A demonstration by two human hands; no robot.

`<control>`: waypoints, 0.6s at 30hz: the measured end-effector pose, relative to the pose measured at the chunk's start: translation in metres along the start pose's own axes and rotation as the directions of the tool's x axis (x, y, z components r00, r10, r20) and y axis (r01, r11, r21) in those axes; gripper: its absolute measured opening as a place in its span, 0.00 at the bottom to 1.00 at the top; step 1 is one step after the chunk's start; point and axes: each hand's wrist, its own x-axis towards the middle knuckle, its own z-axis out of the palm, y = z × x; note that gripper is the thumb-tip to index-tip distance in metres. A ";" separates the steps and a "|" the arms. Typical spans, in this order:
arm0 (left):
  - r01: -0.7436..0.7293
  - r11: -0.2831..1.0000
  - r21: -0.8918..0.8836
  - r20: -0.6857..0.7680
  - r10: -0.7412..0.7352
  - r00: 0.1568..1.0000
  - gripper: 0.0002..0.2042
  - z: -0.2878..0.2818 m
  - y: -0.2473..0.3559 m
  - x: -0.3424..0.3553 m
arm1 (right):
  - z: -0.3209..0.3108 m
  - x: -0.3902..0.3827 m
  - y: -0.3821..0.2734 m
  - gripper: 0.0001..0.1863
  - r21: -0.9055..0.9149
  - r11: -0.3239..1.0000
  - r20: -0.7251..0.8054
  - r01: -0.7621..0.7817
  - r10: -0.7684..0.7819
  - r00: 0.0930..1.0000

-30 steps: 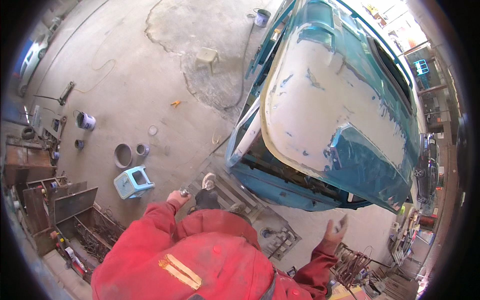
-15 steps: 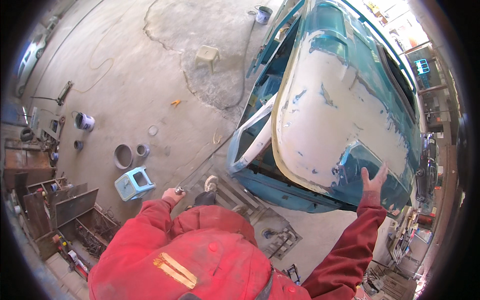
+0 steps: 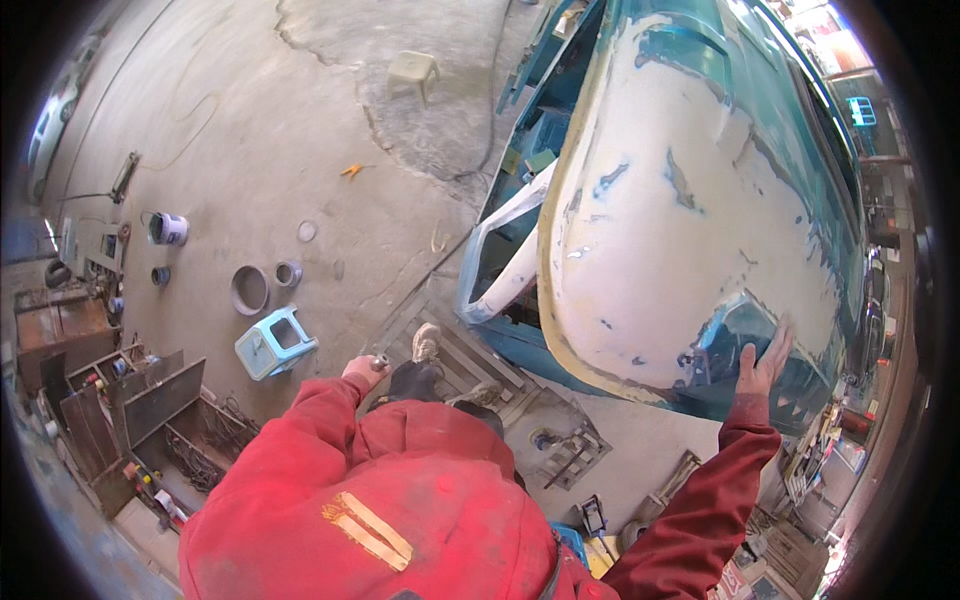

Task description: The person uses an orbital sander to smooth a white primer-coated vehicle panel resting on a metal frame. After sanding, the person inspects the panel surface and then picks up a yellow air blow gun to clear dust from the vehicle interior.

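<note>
My right hand lies with its fingers stretched out on the vehicle cab, or just over it. The cab is teal, with a large whitish sanded-looking area and a few bare dark patches. Under that hand is a glossy teal corner with a pale outline. Down by my left side, my left hand is closed around a small object with a round metal end. Most of that object is hidden in the fist, so its kind does not show.
A blue-and-white stool stands left of me, near a round basin and a bucket. Slatted boards lie underfoot. Wooden bins fill the lower left. A beige stool is farther off.
My right hand has turned, its fingers now closer together and lying along the panel. My left hand still grips its object. The view has shifted slightly.
</note>
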 end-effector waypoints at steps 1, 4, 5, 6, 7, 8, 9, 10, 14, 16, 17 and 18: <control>-0.020 1.000 0.003 0.005 0.020 1.000 0.20 -0.002 0.004 0.005 | 0.000 0.000 -0.001 0.54 0.010 1.000 -0.003 0.015 -0.015 1.000; -0.063 0.997 0.032 -0.035 0.064 0.997 0.20 -0.007 0.011 0.018 | 0.000 -0.001 0.000 0.55 0.016 1.000 0.003 0.023 -0.023 1.000; -0.041 0.999 0.021 -0.036 0.042 0.998 0.20 -0.008 0.012 0.022 | 0.000 -0.001 0.001 0.55 0.006 1.000 0.007 0.017 -0.017 1.000; -0.021 1.000 0.014 -0.041 0.022 0.999 0.20 -0.009 0.012 0.026 | 0.000 -0.002 0.002 0.55 0.004 1.000 0.005 0.014 -0.014 1.000; -0.007 1.000 0.020 -0.044 0.008 0.999 0.20 -0.010 0.012 0.029 | 0.000 -0.002 0.003 0.55 0.008 1.000 0.000 0.012 -0.012 1.000; -0.022 0.999 0.030 -0.034 0.023 0.999 0.19 -0.011 0.012 0.032 | 0.001 -0.002 0.003 0.55 0.001 1.000 0.002 0.001 -0.001 1.000; -0.043 0.998 0.051 -0.026 0.045 0.999 0.18 -0.012 0.011 0.035 | 0.002 -0.002 0.003 0.56 0.002 1.000 -0.004 -0.006 0.006 1.000; -0.050 0.995 0.088 -0.019 0.052 0.998 0.18 -0.014 0.010 0.037 | 0.003 -0.003 0.003 0.56 0.016 1.000 -0.015 -0.008 0.008 1.000; -0.023 0.996 0.087 0.002 0.023 1.000 0.19 -0.019 0.007 0.039 | 0.003 -0.004 -0.001 0.56 -0.010 1.000 -0.004 -0.026 0.026 1.000; -0.085 0.990 0.115 -0.018 0.088 0.996 0.20 -0.021 0.007 0.039 | 0.001 -0.005 -0.005 0.55 -0.008 0.999 0.006 -0.043 0.043 0.999; -0.127 0.984 0.124 -0.014 0.130 0.991 0.20 -0.022 0.006 0.040 | 0.001 -0.005 -0.007 0.56 -0.028 0.998 0.021 -0.062 0.062 0.998; -0.119 0.985 0.129 -0.001 0.120 0.993 0.20 -0.021 0.006 0.041 | 0.000 -0.005 -0.009 0.56 -0.031 0.997 0.020 -0.069 0.070 0.997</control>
